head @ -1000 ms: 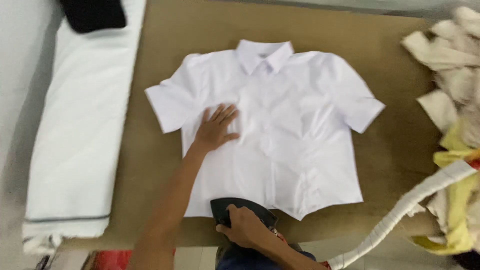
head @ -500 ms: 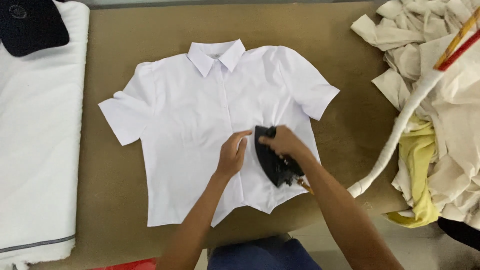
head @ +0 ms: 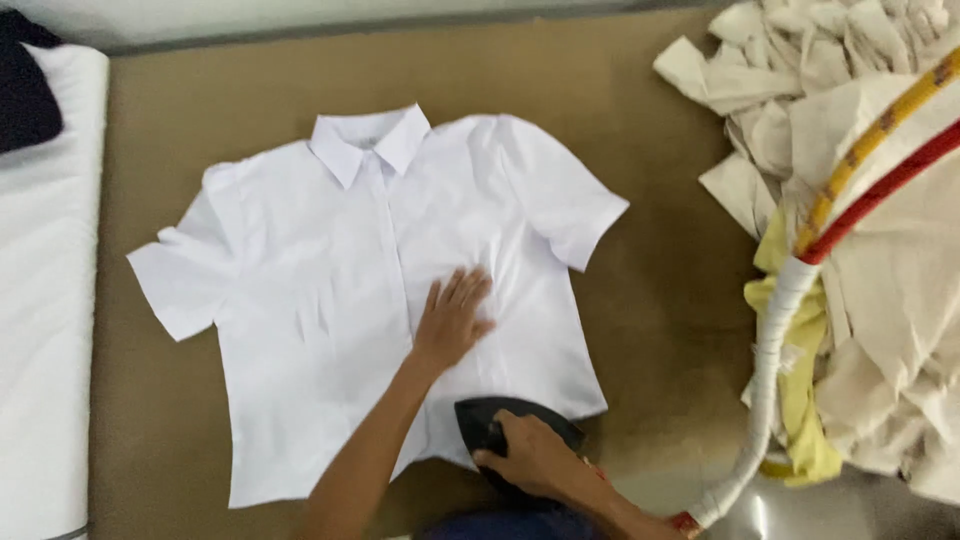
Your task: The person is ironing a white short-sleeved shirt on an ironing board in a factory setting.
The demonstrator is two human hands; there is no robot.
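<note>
Your left hand (head: 452,318) lies flat with spread fingers on the white shirt (head: 380,290) laid out on the worktop (head: 660,300), your right hand (head: 530,458) grips the iron (head: 497,420) at the hem, and creases remain on the left half.

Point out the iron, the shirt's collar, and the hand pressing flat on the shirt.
Iron (head: 480,420): head view, on the dark body left of the gripping hand.
Shirt collar (head: 400,140): head view, on the right collar flap.
Left hand (head: 450,320): head view, on the back of the hand lying flat on the shirt.
</note>
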